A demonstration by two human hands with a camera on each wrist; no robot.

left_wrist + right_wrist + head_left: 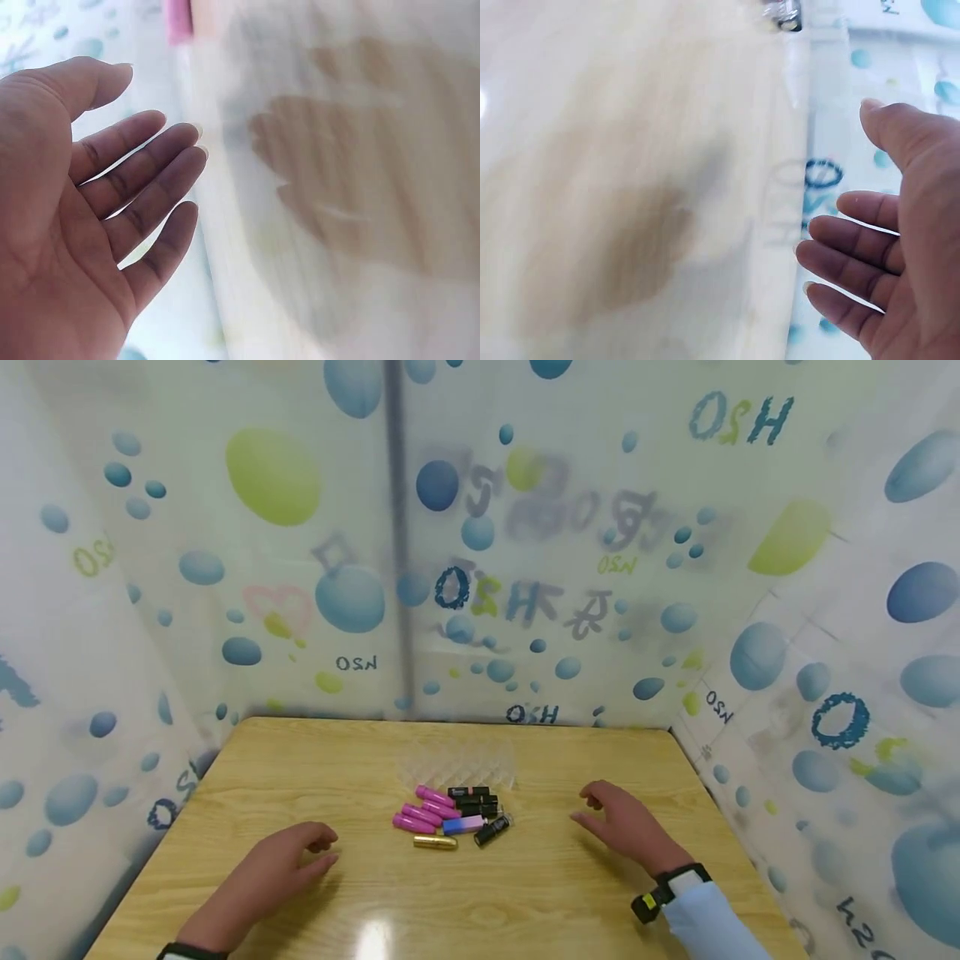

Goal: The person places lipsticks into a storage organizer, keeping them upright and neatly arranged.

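Observation:
On the wooden table lies a cluster of small tubes that look like lipsticks. Several pink tubes [422,814] lie on its left side, black tubes [477,804] on its right. A blue-and-pink piece [462,825] sits among them, with a gold bullet-shaped tube [435,842] in front and a short black cylinder [491,831] at the right. Behind stands a clear compartmented holder [457,765]. My left hand [281,864] hovers left of the cluster, fingers loosely bent, holding nothing. Apart from the cluster on the right, my right hand [626,828] is likewise relaxed and holds nothing.
The wooden tabletop [525,902] meets a patterned curtain [480,635] at the back and sides. Black bands are on both wrists; the right one carries a small black device [651,904]. Light glares off the table's front.

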